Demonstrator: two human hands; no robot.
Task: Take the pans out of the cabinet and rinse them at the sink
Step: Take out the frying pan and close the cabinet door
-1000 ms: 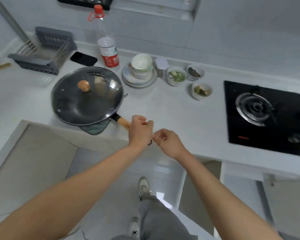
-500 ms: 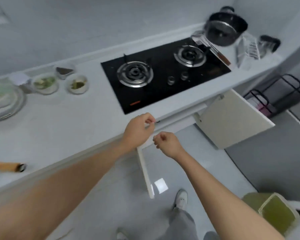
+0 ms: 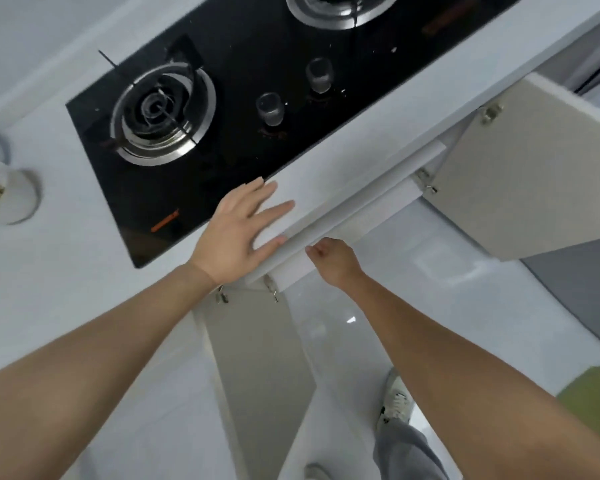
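With the left hand (image 3: 238,233) flat on the counter (image 3: 326,174), fingers straight and apart, send the right hand (image 3: 336,259) (fingers hidden) into the open cabinet (image 3: 520,188); no pans show.

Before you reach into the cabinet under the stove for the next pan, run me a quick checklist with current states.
1. Both cabinet doors open, left door and right door: ok.
2. Left hand free, flat on the counter edge: ok.
3. Right hand free: cannot tell, fingers hidden under the edge.
4. Pan visible inside the cabinet: cannot tell, interior hidden.
5. Burners off, near burner: ok, no flame seen.
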